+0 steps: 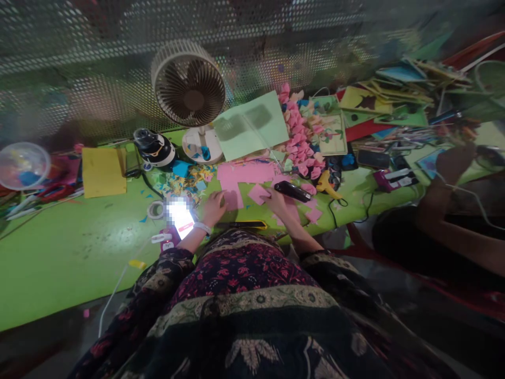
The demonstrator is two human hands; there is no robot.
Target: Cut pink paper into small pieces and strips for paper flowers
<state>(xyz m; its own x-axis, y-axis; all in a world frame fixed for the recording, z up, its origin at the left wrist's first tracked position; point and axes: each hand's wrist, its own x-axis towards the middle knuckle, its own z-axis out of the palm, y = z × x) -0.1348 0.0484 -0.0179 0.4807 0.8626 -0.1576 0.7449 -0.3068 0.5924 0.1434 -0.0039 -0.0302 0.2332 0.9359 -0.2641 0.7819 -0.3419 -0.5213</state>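
Observation:
My right hand (277, 204) pinches a small pink paper square (258, 194) at its right corner, just above the green table. My left hand (213, 209) rests low over the table with its fingers loosely stretched out, their tips at the left edge of a pink paper strip (233, 197). A larger pink sheet (246, 172) lies just beyond that strip. Right beside my right hand is a black stapler (294, 191). Between my wrists, near the table's front edge, lies a yellow and black cutter knife (248, 225).
A fan (189, 89) stands behind, with a green sheet (252, 126) and a heap of pink folded paper (298, 131) to its right. A lit phone (180, 218) and tape roll (155, 209) lie by my left wrist. Another person's arm (442, 202) is at the right.

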